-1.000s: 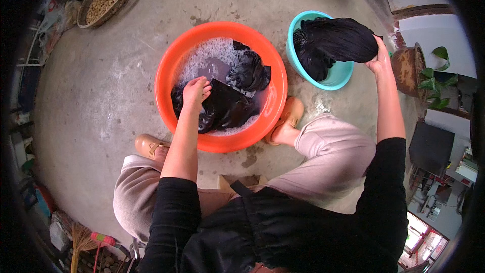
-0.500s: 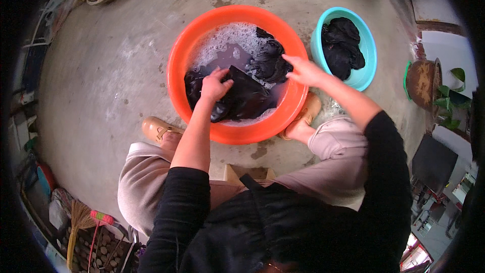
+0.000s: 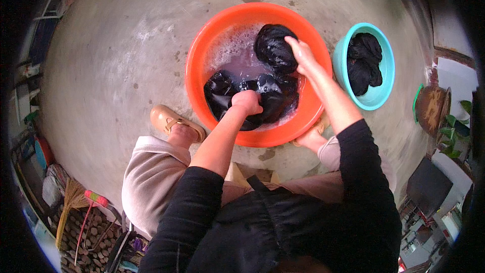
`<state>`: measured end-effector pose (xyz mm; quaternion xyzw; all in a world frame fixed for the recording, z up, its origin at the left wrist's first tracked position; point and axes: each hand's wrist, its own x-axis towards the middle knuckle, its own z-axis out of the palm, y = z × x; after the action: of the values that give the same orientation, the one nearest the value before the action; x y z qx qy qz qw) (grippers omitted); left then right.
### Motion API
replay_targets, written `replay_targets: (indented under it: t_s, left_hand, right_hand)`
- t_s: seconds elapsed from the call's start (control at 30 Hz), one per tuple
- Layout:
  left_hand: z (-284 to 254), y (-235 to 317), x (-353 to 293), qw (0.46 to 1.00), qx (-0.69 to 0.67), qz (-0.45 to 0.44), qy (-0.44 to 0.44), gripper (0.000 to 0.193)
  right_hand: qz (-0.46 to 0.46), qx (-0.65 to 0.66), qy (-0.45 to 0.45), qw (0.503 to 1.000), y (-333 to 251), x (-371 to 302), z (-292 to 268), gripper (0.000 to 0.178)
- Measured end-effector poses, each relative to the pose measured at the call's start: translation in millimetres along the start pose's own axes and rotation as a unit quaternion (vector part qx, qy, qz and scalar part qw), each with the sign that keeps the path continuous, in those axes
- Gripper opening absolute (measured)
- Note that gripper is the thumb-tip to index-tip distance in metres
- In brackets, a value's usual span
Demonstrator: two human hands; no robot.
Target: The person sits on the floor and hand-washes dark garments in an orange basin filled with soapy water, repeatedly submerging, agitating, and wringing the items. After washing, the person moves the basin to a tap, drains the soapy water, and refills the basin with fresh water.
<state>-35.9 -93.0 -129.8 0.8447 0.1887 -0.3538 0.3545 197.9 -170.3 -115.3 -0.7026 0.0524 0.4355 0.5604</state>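
Note:
A large orange basin (image 3: 196, 83) of soapy, purplish water stands on the floor in front of me. At its right side my right hand (image 3: 302, 54) grips a wet, bunched black garment (image 3: 274, 48), held above the suds. My left hand (image 3: 247, 102) is curled in a fist over more black cloth (image 3: 221, 87) in the near part of the basin. What its fingers close on is the dark fabric, partly hidden under the hand. Foam (image 3: 227, 45) floats along the far left side of the water.
A turquoise basin (image 3: 386, 65) with wet black clothing (image 3: 365, 63) stands right of the orange one. My sandalled feet flank the basin; the left sandal (image 3: 166, 118) shows fully. A straw broom (image 3: 73, 197) and a red-headed brush (image 3: 96, 198) lean at the lower left. A plant (image 3: 448, 129) is at the right.
My right hand has taken hold of the bunched black garment and lifted it from the water. My left hand has closed and moved nearer and right; the view has shifted.

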Motion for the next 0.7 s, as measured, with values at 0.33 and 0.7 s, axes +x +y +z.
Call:
replay_targets:
  t_s: [0.33,0.7]
  left_hand:
    - [-8,-30,35,0.843,-0.476,-0.091,0.233,0.027]
    - [-45,-39,47,0.63,-0.712,-0.161,0.265,0.042]
  right_hand:
    - [-0.187,-0.371,-0.123,0.901,-113,-86,7,0.041]
    - [-0.172,-0.546,-0.071,0.817,-12,2,-46,0.061]
